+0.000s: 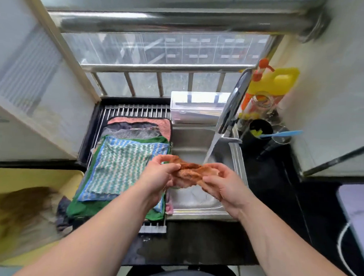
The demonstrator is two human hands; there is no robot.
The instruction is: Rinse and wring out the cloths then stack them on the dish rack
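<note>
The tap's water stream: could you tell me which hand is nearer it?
Right. The right hand is beside the water stream; the left hand is farther off, by the dish rack.

Bright window daylight, perhaps motion-blurred edges

Daylight comes through a wide window (164, 47) behind a steel railing (165, 67). A frosted pane (23, 68) stands open at the left, a pale wall (335, 92) rises at the right, and a black desk (193, 242) runs below.

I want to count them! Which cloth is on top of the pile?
The blue-and-white zigzag cloth: it lies flat over the green cloth, with no cloth covering it.
</note>
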